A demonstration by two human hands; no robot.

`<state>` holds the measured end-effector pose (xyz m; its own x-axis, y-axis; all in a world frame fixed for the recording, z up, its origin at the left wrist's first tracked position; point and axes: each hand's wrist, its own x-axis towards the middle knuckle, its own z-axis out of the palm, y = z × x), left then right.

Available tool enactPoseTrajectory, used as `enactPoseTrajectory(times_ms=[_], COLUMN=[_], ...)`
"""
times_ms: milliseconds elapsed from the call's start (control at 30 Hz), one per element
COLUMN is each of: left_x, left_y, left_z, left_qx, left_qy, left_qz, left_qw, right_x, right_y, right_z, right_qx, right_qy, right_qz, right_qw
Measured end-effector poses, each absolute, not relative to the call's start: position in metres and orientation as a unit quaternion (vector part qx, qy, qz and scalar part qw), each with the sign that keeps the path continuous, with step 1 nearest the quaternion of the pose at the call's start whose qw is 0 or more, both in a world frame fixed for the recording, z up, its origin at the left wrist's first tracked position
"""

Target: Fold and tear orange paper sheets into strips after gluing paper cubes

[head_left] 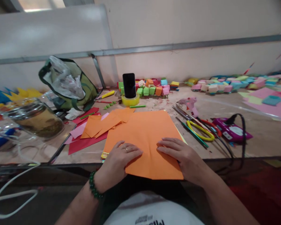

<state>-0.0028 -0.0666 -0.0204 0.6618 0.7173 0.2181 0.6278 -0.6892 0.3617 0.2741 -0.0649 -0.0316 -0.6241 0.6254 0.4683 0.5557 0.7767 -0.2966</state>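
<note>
A large orange sheet of paper [147, 131] lies at the table's front edge, its near end sticking out past the edge, with a faint crease down its middle. On its left side rests my left hand [121, 159], fingers laid over the paper, a ring and a green bead bracelet on it. My right hand [180, 154] lies on the right side with its fingers stretched toward the middle. Smaller orange pieces [103, 125] overlap the sheet's upper left, on top of red paper [84, 145] and pink paper.
A phone [129, 86] stands in a yellow tape roll [130, 100] behind the sheet. Scissors [201, 131], a green pencil [194, 134], a pink glue gun [189, 104] and a purple device [231, 129] with a cable lie right. A glass jar [42, 120] and green bag [84, 78] stand left.
</note>
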Motion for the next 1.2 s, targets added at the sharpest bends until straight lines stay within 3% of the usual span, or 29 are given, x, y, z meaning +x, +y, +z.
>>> enactPoseTrajectory(times_ms=[200, 367, 500, 700, 867, 1000, 1200], left_x=[-0.007, -0.001, 0.006, 0.016, 0.025, 0.029, 0.004], left_y=[-0.06, -0.057, -0.05, -0.044, -0.049, -0.058, -0.069], left_z=[-0.023, -0.02, -0.022, -0.029, -0.032, -0.029, -0.024], left_qx=[0.873, 0.84, 0.751, 0.75, 0.815, 0.893, 0.88], left_qy=[0.397, 0.421, 0.51, 0.594, 0.525, 0.414, 0.445], left_qz=[0.212, 0.243, 0.291, 0.25, 0.246, 0.178, 0.163], left_qw=[0.189, 0.241, 0.302, 0.148, -0.002, 0.003, 0.022], right_x=[0.28, 0.274, 0.267, 0.262, 0.256, 0.252, 0.277], right_y=[-0.066, -0.065, -0.062, -0.057, -0.057, -0.058, -0.064], right_z=[-0.024, -0.024, -0.034, -0.041, -0.035, -0.033, -0.031], right_qx=[-0.342, -0.34, -0.487, -0.583, -0.444, -0.336, -0.36], right_qy=[-0.9, -0.881, -0.789, -0.745, -0.843, -0.907, -0.901], right_qz=[0.103, 0.168, 0.149, 0.015, -0.082, -0.062, -0.051], right_qw=[0.252, 0.283, 0.342, 0.323, 0.291, 0.246, 0.237])
